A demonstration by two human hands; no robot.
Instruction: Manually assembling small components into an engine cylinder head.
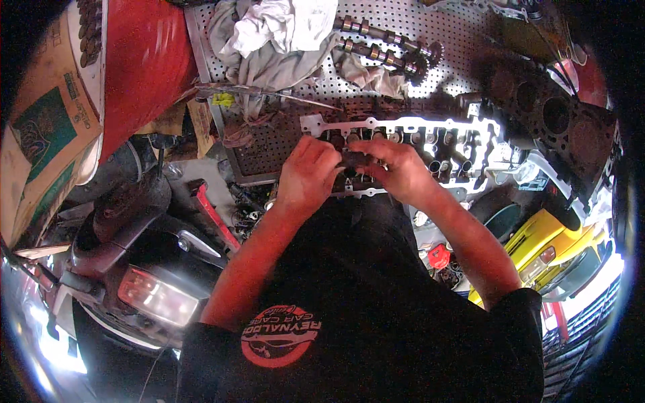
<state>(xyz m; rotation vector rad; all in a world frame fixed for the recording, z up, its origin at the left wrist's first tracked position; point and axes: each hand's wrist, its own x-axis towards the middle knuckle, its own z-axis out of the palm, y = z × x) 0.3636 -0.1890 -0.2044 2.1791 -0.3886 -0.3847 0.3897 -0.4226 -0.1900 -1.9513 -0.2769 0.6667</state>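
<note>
A silver engine cylinder head point(457, 125) lies in front of me, its row of bores and valve openings facing up. Above its left end my two hands meet. My left hand point(310, 171) has its fingers curled and closed, the tips hidden from view. Fingers of my right hand point(398, 168) pinch a small dark piece point(354, 159) whose kind I cannot make out. That piece sits between both hands, over the head's bores; whether the left fingers also grip it is hard to see.
Two camshafts point(383, 54) lie on the perforated metal bench point(457, 74) beyond, beside grey rags point(259, 67) and a white cloth point(289, 23). A dark engine block point(537, 101) stands right. A cardboard box point(57, 127) and a vehicle's headlight point(158, 295) are at left, yellow bodywork point(547, 235) at right.
</note>
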